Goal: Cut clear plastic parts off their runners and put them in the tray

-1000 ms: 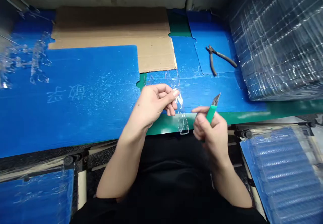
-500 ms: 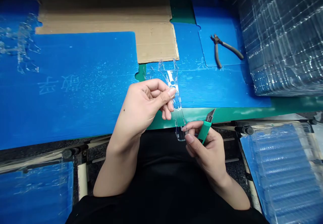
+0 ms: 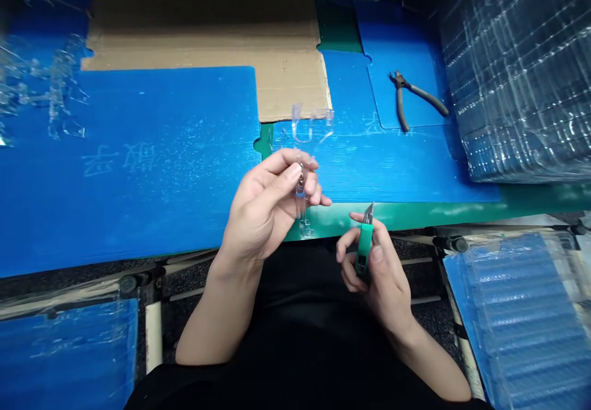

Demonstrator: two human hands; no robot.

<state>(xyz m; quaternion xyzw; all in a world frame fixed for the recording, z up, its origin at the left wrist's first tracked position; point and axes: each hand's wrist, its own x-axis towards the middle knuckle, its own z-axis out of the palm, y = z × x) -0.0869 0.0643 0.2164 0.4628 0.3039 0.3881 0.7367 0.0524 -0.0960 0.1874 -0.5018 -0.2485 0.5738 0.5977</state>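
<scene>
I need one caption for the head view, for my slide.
Left hand holding a clear plastic part, right hand holding a green knife, blade exposed.

top: black, faint folds across front | sleeves: black, short | forearms: bare | fingers: bare

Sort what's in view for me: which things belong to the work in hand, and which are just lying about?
In use:
- clear plastic part, in the left hand
- green utility knife, blade out, in the right hand

Apparently just lying about, untouched:
- cutting pliers
- cardboard sheet
- clear plastic pieces, far left
- stacked clear plastic trays
</scene>
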